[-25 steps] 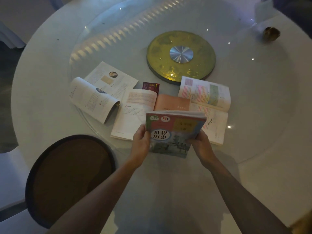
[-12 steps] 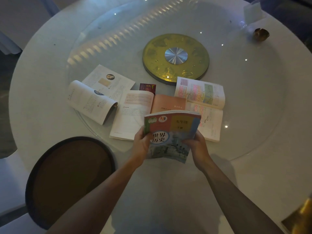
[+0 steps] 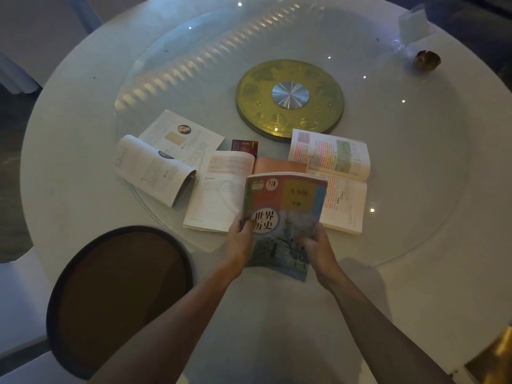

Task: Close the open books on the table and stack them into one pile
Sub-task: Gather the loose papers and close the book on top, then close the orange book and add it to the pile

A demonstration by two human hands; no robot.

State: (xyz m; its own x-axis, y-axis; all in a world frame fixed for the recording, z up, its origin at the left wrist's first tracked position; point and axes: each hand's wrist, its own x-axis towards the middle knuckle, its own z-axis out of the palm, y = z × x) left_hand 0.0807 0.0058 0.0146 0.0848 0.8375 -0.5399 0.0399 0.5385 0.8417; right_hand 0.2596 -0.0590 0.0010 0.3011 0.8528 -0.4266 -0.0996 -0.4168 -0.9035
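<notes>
A closed textbook with a colourful cover (image 3: 288,214) is held tilted above the near part of the round white table (image 3: 415,286). My left hand (image 3: 239,239) grips its left edge and my right hand (image 3: 315,248) grips its lower right. Behind it three open books lie on the glass turntable: a curled one at the left (image 3: 163,162), one with a pink page in the middle (image 3: 221,187), and one with highlighted text at the right (image 3: 340,173). A small dark red book (image 3: 245,146) peeks out behind the middle one.
A gold disc with a silver hub (image 3: 289,97) sits at the table's centre. A round brown chair seat (image 3: 119,295) is at the near left. A small brass bowl (image 3: 428,60) and a clear card holder (image 3: 414,23) stand at the far right.
The textbook has turned more upright in my hands and come slightly nearer. My right hand has shifted onto its lower cover. The open books have not moved.
</notes>
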